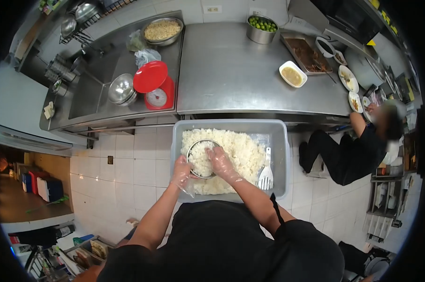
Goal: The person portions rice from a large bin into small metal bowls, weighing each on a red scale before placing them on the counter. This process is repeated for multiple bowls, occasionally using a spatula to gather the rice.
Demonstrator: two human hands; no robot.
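A grey plastic tub (281,155) in front of me holds a broad heap of cooked white rice (243,150). Over the heap is a round metal bowl (192,146) filled with rice. My left hand (181,171), in a clear plastic glove, grips the bowl's left rim. Also gloved, my right hand (220,164) reaches over the right rim, its fingers curled into the rice in the bowl; the fingertips are partly hidden. A white slotted spatula (265,176) rests at the right side of the tub.
Behind the tub runs a steel counter (222,84) with a red scale (160,96), metal bowls (122,89), a pot of green limes (262,30) and a white dish of sauce (293,74). A co-worker (353,155) sits low at the right.
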